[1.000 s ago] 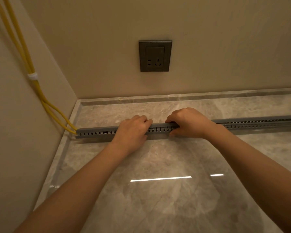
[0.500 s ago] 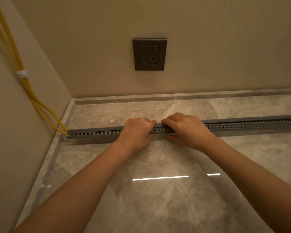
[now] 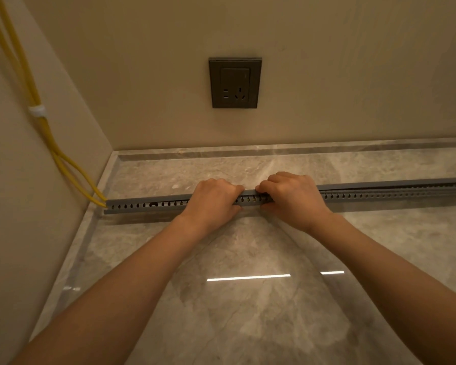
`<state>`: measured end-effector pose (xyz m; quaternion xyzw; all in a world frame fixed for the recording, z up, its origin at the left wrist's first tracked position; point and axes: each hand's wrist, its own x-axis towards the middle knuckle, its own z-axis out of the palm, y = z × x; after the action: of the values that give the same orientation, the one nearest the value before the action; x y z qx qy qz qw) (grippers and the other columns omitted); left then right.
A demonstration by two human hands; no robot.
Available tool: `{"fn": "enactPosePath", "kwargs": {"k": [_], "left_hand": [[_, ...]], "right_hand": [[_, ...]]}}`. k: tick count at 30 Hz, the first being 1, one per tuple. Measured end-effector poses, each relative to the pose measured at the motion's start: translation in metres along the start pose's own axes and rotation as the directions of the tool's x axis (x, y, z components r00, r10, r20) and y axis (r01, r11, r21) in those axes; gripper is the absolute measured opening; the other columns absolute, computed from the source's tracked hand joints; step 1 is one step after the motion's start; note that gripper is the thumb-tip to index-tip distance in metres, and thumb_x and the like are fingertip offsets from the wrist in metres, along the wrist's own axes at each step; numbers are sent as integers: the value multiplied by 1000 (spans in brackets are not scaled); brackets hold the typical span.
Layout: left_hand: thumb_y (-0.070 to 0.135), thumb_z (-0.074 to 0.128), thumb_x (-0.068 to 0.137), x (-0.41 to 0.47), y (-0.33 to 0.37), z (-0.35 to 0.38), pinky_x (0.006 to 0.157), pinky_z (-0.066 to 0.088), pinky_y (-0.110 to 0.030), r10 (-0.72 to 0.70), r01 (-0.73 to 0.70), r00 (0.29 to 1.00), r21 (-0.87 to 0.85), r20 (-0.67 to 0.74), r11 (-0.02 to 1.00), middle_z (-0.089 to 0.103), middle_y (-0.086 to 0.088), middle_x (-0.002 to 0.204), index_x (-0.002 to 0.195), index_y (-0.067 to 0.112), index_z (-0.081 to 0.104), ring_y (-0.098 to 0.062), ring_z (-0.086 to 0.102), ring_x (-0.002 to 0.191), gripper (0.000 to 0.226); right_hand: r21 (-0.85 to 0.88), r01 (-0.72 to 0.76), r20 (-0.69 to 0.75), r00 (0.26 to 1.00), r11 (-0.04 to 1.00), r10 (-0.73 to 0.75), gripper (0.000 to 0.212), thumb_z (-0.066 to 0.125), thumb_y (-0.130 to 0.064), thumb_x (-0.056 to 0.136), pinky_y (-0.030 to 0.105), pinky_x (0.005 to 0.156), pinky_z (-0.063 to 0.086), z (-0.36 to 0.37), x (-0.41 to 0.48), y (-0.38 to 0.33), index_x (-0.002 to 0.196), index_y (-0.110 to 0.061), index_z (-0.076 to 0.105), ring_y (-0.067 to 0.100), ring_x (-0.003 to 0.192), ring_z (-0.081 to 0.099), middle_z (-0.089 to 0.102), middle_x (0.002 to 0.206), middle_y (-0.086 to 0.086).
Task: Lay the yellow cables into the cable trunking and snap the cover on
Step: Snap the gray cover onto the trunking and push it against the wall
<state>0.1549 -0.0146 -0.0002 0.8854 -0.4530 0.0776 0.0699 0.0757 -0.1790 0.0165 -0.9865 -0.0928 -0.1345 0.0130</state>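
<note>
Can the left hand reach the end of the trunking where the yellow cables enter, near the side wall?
Probably yes. The left hand already rests on the trunking, and nothing lies along it up to the end where the yellow cables enter. Only the side wall stands close there, so room may be tight.

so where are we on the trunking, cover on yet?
Done: yellow cables run down the left wall and enter the trunking at its left end; none lie loose on the floor. In hand: left hand and right hand press side by side on the cover mid-run. Left: I can't tell whether the cover is seated along the whole run.
</note>
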Motion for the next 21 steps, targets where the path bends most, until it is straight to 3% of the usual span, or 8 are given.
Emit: {"fn": "enactPosePath", "kwargs": {"k": [6, 12, 16, 21], "left_hand": [[34, 55, 87, -1, 2, 3, 66, 40, -35, -3, 2, 999, 33, 34, 999, 68, -7, 93, 103, 16, 58, -29, 61, 86, 24], [33, 53, 89, -2, 4, 4, 65, 38, -33, 0, -4, 998, 58, 68, 998, 68, -8, 94, 104, 14, 56, -30, 61, 88, 25], [32, 52, 89, -3, 3, 3, 66, 40, -34, 4, -8, 998, 69, 59, 998, 68, -7, 95, 103, 14, 56, -29, 61, 88, 24], [32, 53, 89, -4, 2, 4, 66, 39, -33, 11, -14, 999, 61, 40, 998, 68, -5, 95, 102, 15, 56, -27, 61, 87, 22]], "right_hand": [[14, -11, 65, 998, 1000, 10, 23, 58, -24, 81, 33, 59, 40, -1, 2, 2, 101, -14, 66, 24, 84, 58, 67, 88, 4], [16, 9, 58, 998, 1000, -10, 20, 60, -24, 80, 29, 55, 33, 3, 2, 2, 96, -15, 69, 25, 78, 59, 67, 82, 3], [67, 41, 19, 999, 997, -42, 19, 69, -19, 75, 33, 51, 42, 1, 0, 5, 92, -11, 69, 29, 76, 61, 67, 79, 8], [94, 16, 69, 997, 995, -22, 32, 66, -22, 79, 40, 63, 50, 1, -7, 15, 111, -17, 63, 22, 94, 57, 65, 99, 3]]}}
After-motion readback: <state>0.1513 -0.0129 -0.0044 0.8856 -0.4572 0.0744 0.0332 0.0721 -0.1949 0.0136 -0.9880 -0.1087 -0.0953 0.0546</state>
